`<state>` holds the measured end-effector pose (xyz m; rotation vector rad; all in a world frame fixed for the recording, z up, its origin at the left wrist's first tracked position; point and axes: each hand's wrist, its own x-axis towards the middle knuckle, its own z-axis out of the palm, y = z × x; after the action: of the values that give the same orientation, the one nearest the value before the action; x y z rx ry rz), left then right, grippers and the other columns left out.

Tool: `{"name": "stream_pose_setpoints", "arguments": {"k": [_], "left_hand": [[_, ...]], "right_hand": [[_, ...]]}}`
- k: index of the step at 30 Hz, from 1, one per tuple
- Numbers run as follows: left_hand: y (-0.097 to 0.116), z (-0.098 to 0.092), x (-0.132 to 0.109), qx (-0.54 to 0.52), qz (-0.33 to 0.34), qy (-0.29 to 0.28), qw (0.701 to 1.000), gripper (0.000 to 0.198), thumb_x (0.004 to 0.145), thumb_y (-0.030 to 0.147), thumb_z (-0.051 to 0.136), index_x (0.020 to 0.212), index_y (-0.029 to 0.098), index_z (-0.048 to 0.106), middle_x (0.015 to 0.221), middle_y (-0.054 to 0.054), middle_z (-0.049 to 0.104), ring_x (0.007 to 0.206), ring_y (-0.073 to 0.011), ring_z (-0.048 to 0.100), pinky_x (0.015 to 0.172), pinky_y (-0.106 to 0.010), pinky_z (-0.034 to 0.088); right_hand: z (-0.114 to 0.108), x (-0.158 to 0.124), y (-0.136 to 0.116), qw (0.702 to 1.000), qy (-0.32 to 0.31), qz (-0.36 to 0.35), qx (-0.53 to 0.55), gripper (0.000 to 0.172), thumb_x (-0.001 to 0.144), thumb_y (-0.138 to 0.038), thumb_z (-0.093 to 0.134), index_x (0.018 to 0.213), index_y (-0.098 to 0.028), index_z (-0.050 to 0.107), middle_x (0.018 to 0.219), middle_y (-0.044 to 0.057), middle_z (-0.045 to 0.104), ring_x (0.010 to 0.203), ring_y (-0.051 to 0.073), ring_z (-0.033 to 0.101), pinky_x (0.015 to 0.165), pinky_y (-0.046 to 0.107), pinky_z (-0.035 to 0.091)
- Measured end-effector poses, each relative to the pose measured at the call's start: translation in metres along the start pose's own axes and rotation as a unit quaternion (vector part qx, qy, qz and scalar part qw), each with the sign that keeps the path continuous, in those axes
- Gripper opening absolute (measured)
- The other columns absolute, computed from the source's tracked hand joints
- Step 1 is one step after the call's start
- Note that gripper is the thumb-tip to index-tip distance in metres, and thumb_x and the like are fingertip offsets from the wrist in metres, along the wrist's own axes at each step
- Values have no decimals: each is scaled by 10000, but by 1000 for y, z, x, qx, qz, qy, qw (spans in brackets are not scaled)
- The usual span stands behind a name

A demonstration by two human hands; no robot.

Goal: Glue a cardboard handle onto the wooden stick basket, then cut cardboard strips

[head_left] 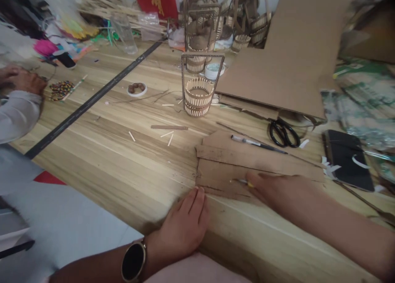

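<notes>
My left hand [184,222] lies flat, its fingers stretched and their tips at the near left corner of a cut cardboard piece [217,174]. Over that cardboard, my right hand [273,189] is closed around a utility knife [249,184]; a bit of yellow handle and the thin blade show, pointing left. Most of the knife is hidden by the hand. Slits run along the cardboard near the blade. A pen [259,144] rests across the far part of the cardboard. Black-handled scissors [283,133] lie beyond it, to the right.
A small slatted basket with a tall handle [199,98] stands mid-table. Behind it are more baskets [240,42] and a large cardboard sheet [274,77]. A dark phone-like slab [348,159] lies at right. At far left, another person's hands [29,80] are near beads [61,89].
</notes>
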<state>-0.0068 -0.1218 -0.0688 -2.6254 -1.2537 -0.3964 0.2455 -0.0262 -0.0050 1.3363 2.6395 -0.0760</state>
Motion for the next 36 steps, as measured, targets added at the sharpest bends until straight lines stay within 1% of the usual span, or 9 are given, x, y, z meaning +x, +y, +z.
{"name": "stream_pose_setpoints", "arguments": {"k": [2, 5, 9, 13, 17, 22, 25, 28, 36], "left_hand": [[-8, -6, 7, -22, 19, -28, 999, 266, 946, 161, 456, 1156, 58, 581, 1115, -168, 678, 1037, -260, 637, 830, -363, 533], [-22, -17, 27, -47, 36, -51, 997, 191, 942, 164, 498, 1092, 97, 594, 1007, -120, 684, 908, -228, 646, 803, -368, 548], [-40, -15, 58, -48, 113, -49, 991, 259, 930, 236, 561, 1146, 96, 582, 1229, -155, 615, 1141, -282, 574, 941, -409, 507], [-52, -2, 74, -14, 225, -60, 972, 263, 964, 244, 506, 1148, 80, 598, 1232, -155, 637, 1157, -243, 581, 968, -373, 492], [-62, -4, 82, 33, 288, -10, 957, 272, 928, 51, 420, 1134, 50, 598, 1102, -170, 691, 1004, -226, 647, 759, -322, 536], [-76, -23, 99, -19, 251, -93, 963, 194, 932, 88, 428, 856, 132, 601, 782, -61, 649, 717, -182, 606, 573, -279, 458], [-79, -26, 108, -68, 202, -154, 965, 173, 968, 276, 489, 899, 159, 596, 855, -39, 622, 779, -178, 609, 616, -274, 443], [-78, -20, 113, -67, 214, -197, 954, 159, 964, 306, 525, 944, 163, 591, 889, -29, 625, 818, -179, 616, 627, -268, 424], [-73, -9, 113, -30, 251, -176, 952, 139, 988, 268, 472, 928, 179, 561, 853, -22, 610, 784, -182, 589, 575, -277, 406]], "right_hand": [[4, -7, 22, 995, -2, 54, -86, 217, 928, -390, 482, 951, -231, 627, 757, 41, 709, 477, 184, 621, 398, 254, 243], [8, -12, 39, 982, 33, 90, -161, 299, 963, -355, 426, 1095, -174, 625, 907, 108, 692, 666, 236, 651, 523, 306, 400], [13, -25, 31, 974, 140, 55, -172, 381, 961, -303, 460, 1259, -90, 567, 1100, 191, 655, 1000, 328, 600, 787, 415, 458], [22, -52, 15, 982, 167, -18, -90, 344, 986, -389, 434, 1194, -187, 619, 1000, 108, 681, 886, 257, 618, 759, 381, 457], [34, -68, 18, 984, 163, -47, -54, 282, 999, -294, 421, 1143, -184, 637, 1000, 84, 695, 917, 237, 641, 742, 350, 473], [21, -59, 13, 991, 126, -50, 0, 262, 982, -159, 389, 956, -180, 650, 835, 47, 679, 742, 192, 657, 642, 301, 470], [13, -49, 2, 993, 76, -34, 78, 213, 963, -161, 426, 889, -192, 624, 829, 38, 667, 710, 175, 661, 594, 272, 454], [17, -43, -3, 992, 58, -31, 107, 215, 956, -142, 410, 889, -184, 609, 852, 50, 668, 703, 171, 664, 585, 269, 454], [29, -28, -10, 989, 118, -53, 75, 226, 984, -229, 406, 1041, -174, 618, 840, 46, 682, 729, 182, 671, 576, 269, 463]]}}
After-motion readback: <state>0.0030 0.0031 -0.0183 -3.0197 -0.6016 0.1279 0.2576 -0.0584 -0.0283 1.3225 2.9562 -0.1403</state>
